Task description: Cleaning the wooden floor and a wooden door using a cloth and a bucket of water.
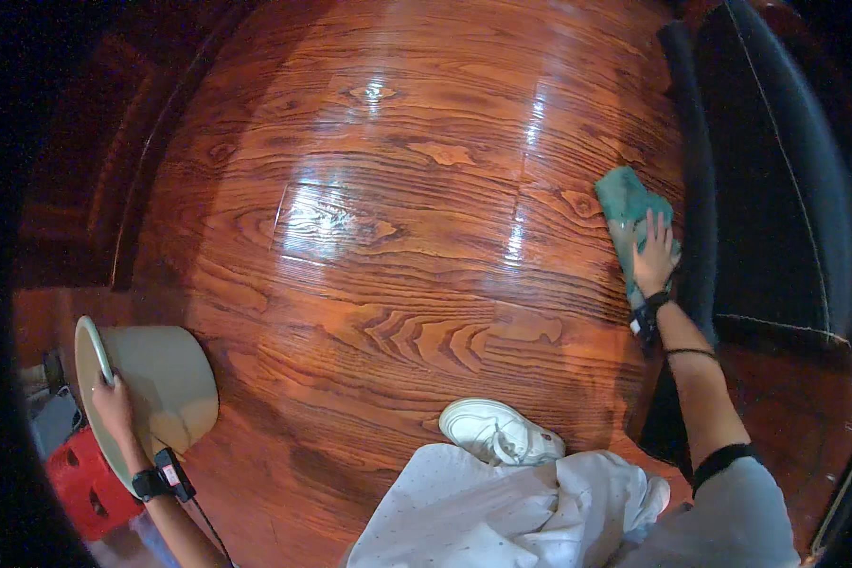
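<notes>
My right hand [654,257] lies spread on a green cloth [623,195], pressing it against the glossy wood-grain floor [426,234] at the right, close to the base of a black sofa. At the lower left, my left hand [113,408] grips the rim of a cream plastic basin [177,383], which is tilted on its side. The inside of the basin faces away to the left and its contents are hidden. Both wrists carry dark bands with small devices.
A black leather sofa [760,170] runs along the right side. Dark wooden furniture [117,163] stands at the left. Behind the basin is a red plastic object [85,490] with holes. My white shoe [493,429] rests on the floor at the bottom centre.
</notes>
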`<state>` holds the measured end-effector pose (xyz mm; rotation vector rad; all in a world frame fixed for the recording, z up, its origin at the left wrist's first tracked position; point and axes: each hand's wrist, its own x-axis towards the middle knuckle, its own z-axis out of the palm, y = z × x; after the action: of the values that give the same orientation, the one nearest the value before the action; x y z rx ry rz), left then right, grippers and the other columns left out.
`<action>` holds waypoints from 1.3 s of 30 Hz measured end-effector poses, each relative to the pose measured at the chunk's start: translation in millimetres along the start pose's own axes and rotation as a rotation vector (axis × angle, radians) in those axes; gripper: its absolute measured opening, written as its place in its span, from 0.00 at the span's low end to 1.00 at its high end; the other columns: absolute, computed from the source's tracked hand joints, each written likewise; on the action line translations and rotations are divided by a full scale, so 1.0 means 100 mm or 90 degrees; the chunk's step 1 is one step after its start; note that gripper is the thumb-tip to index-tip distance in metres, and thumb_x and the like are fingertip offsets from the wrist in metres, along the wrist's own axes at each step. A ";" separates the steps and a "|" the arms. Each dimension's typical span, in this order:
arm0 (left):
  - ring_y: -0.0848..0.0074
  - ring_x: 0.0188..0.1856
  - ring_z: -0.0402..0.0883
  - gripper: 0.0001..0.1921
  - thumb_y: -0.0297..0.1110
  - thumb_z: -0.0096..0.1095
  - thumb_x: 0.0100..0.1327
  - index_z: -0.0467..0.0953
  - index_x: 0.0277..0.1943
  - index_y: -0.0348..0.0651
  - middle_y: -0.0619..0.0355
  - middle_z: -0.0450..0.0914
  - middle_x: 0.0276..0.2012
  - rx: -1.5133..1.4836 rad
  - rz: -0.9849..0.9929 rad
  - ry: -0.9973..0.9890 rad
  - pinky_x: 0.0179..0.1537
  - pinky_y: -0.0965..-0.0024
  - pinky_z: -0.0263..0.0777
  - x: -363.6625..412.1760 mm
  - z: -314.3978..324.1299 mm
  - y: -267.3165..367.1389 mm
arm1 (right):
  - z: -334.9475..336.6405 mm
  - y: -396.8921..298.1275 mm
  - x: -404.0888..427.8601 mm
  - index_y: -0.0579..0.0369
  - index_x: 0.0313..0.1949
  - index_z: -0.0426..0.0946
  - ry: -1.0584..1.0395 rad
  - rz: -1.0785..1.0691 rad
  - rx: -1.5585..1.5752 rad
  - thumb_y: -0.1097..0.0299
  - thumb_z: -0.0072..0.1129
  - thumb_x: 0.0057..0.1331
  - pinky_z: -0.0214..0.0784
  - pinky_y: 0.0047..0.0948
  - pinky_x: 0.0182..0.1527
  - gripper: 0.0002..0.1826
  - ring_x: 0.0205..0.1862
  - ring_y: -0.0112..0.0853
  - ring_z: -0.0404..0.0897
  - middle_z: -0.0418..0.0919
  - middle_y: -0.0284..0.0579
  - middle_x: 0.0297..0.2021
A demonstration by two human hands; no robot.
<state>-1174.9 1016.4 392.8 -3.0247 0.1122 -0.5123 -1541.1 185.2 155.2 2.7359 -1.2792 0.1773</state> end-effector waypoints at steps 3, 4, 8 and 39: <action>0.54 0.32 0.79 0.15 0.33 0.53 0.60 0.73 0.45 0.30 0.37 0.76 0.28 -0.008 -0.040 0.000 0.34 0.58 0.68 0.00 0.01 0.12 | -0.09 -0.19 -0.43 0.39 0.68 0.51 -0.003 0.094 -0.049 0.46 0.41 0.65 0.46 0.70 0.58 0.33 0.68 0.47 0.50 0.48 0.37 0.69; 0.54 0.32 0.79 0.15 0.33 0.54 0.60 0.74 0.45 0.30 0.37 0.77 0.30 -0.009 -0.027 -0.008 0.34 0.58 0.69 0.01 0.02 0.10 | -0.18 -0.37 -0.57 0.40 0.68 0.51 -0.017 0.099 -0.049 0.47 0.42 0.65 0.44 0.67 0.60 0.33 0.68 0.47 0.52 0.51 0.39 0.68; 0.51 0.36 0.79 0.16 0.34 0.55 0.61 0.74 0.46 0.29 0.39 0.79 0.34 0.042 0.038 0.018 0.39 0.59 0.69 0.15 0.19 -0.42 | -0.35 -1.01 -1.19 0.51 0.66 0.54 0.028 -0.190 0.102 0.51 0.45 0.62 0.36 0.62 0.63 0.34 0.68 0.50 0.49 0.53 0.54 0.66; 0.53 0.62 0.64 0.28 0.41 0.48 0.68 0.58 0.63 0.26 0.37 0.62 0.62 0.085 0.076 -0.192 0.65 0.63 0.54 -0.37 -0.11 -0.67 | -0.91 -0.05 -2.80 0.61 0.67 0.47 -0.237 -0.071 0.159 0.71 0.52 0.58 0.45 0.46 0.66 0.38 0.67 0.56 0.49 0.43 0.62 0.67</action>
<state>-1209.1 1085.8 396.4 -2.8999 0.2278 -0.0498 -1720.8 413.9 201.3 3.1565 -1.2512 -0.2081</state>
